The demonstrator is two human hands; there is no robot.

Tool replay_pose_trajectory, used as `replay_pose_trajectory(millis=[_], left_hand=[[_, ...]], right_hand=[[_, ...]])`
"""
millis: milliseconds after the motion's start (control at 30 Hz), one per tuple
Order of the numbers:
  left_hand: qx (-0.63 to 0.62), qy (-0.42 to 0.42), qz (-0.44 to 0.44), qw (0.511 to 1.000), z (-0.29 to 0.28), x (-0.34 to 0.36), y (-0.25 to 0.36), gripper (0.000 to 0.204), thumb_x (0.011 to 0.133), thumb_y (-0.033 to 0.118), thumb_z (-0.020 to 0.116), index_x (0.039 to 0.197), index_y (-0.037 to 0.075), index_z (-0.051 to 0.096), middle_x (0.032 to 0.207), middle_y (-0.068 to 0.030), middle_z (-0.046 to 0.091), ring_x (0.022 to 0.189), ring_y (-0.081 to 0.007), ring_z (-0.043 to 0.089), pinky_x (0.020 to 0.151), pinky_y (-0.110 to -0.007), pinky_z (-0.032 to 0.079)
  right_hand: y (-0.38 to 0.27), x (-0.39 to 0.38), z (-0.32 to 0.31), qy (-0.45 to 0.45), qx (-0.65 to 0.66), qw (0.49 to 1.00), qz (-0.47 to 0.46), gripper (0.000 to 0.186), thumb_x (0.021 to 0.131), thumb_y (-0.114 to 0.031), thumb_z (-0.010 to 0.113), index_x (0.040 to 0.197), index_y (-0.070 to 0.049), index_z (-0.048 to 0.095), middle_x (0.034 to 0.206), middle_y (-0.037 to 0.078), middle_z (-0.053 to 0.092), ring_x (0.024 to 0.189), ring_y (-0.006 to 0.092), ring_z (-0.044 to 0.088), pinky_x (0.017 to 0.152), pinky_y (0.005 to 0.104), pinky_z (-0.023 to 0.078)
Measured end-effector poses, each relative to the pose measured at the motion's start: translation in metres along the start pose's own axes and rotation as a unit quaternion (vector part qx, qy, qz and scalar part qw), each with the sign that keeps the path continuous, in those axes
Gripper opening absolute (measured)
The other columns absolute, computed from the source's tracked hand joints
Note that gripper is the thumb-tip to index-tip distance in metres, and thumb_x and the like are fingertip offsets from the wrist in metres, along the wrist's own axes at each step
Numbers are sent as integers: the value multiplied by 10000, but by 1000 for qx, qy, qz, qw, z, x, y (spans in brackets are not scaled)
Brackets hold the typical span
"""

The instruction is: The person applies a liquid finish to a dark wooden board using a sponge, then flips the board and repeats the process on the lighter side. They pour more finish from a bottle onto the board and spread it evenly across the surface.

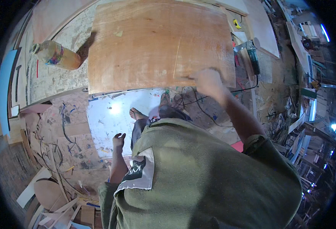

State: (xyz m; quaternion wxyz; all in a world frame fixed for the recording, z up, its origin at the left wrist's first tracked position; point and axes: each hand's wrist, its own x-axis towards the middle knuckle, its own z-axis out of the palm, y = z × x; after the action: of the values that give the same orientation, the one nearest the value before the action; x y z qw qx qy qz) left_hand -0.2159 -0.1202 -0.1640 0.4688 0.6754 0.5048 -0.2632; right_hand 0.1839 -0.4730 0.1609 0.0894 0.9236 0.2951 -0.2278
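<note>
A large reddish-brown plywood sheet (152, 45) lies on the workbench in front of me. Over its near right part my right hand (210, 82) is closed and smeared by motion. A thin dark edge sticks out on the left side of this fist; what it belongs to cannot be made out. Glossy wet-looking patches and a narrow pale streak show on the sheet close to that hand. My left hand (118, 140) hangs low at my side, away from the bench, empty, with its fingers loosely bent and apart.
A plastic bottle (59, 55) with amber contents stands left of the sheet. To the right lie a green corded power tool (253, 57) and a yellow tape measure (236, 23). A white board (106, 128) lies under my feet, with cables and wood scraps around.
</note>
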Motion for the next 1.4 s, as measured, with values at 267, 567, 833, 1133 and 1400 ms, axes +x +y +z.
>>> replay_pose_trajectory(millis=[267, 567, 833, 1133, 1400], left_hand=[[-28, 28, 93, 995, -27, 20, 26, 563, 832, 298, 798, 1253, -32, 625, 785, -44, 648, 686, -127, 574, 612, -286, 453], [-108, 60, 34, 992, -53, -2, 27, 555, 832, 286, 804, 1252, -32, 628, 1065, -210, 709, 943, -254, 659, 838, -364, 506], [-44, 34, -2, 998, -33, 1, -35, 565, 806, 310, 812, 1209, -53, 652, 1161, -251, 685, 1119, -351, 638, 957, -398, 485], [-70, 11, 24, 997, -26, 28, -25, 571, 837, 318, 789, 1250, -42, 629, 1004, -179, 674, 919, -249, 616, 805, -349, 467], [-64, 35, 59, 996, -65, 9, 14, 539, 844, 285, 795, 1242, -38, 629, 1099, -221, 701, 1014, -289, 658, 884, -374, 506]], right_hand=[[-19, 26, -20, 251, 137, 958, -17, 302, 833, -102, 615, 1121, -130, 701, 1119, 88, 692, 1053, 316, 644, 876, 441, 525], [0, 94, -19, 169, 17, 985, -9, 336, 899, -117, 526, 1195, -163, 678, 1201, 76, 665, 1132, 310, 610, 935, 435, 514], [57, 155, -30, 183, 10, 980, 80, 249, 877, -170, 560, 1042, -103, 734, 1019, 168, 716, 924, 365, 693, 799, 500, 545], [-64, 5, 5, 34, 40, 997, -63, 207, 865, -192, 627, 1025, -171, 757, 932, 124, 725, 862, 344, 690, 756, 467, 545], [-75, 79, -15, 282, 87, 955, -40, 299, 840, -97, 616, 1103, -180, 732, 1094, 119, 696, 1003, 324, 658, 841, 452, 533]])
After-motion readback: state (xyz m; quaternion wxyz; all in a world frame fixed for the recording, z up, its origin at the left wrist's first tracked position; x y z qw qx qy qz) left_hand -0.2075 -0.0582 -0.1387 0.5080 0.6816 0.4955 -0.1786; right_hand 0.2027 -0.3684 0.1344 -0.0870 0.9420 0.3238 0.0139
